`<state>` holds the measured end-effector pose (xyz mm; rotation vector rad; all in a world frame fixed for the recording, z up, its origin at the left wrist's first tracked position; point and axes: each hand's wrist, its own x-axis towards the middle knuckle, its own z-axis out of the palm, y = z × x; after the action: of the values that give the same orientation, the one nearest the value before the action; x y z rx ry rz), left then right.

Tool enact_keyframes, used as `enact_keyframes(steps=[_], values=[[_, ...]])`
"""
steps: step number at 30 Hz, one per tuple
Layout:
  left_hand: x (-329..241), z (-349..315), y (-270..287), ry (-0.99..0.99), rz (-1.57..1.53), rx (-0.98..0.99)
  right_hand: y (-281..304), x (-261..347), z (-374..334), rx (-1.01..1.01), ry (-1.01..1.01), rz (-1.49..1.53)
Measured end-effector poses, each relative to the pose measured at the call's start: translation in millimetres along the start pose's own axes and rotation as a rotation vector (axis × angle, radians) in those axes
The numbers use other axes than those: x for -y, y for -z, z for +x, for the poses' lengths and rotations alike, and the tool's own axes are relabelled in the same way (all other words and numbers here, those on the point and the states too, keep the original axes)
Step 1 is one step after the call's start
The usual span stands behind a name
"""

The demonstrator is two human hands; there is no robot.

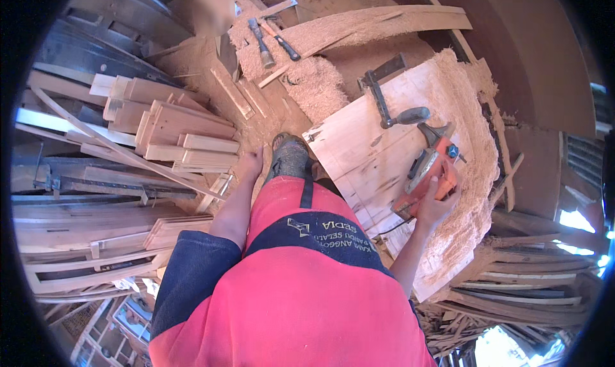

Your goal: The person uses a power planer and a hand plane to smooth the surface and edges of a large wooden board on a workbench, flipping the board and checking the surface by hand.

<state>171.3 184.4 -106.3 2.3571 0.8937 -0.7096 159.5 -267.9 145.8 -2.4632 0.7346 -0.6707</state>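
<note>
My right hand (438,197) is wrapped round the handle of an orange corded power planer (430,168) with a blue knob. The planer rests on a pale wooden panel (359,139) to my right, its black cord running back along the near side. A black bar clamp (380,99) with a grey handle lies at the panel's far edge, in front of the planer. My left hand (251,164) hangs low beside my left leg, apart from the stacked boards. Its fingers are loosely curled, and nothing shows in them.
Wood shavings (471,110) cover the panel's right side. Cut boards (186,120) are stacked on my left. Ahead lie a hammer (280,40), a chisel-like tool (261,43) and a long plank (410,19) among shavings. Curved timber strips (519,283) pile up at the right.
</note>
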Motion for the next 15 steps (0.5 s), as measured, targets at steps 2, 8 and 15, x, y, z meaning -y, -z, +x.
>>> enact_keyframes(steps=[2,8,15], values=[[58.2,9.2,-9.6,-0.178,-0.009,-0.074,3.1,7.8,-4.5,-0.023,-0.071,0.099],[6.6,47.5,55.2,0.073,0.14,0.021,11.7,24.6,-23.2,-0.211,-0.103,-0.062],[-96.4,178.4,114.6,-0.538,-0.173,-0.274,-25.6,83.1,-63.1,-0.359,-0.045,-0.077]])
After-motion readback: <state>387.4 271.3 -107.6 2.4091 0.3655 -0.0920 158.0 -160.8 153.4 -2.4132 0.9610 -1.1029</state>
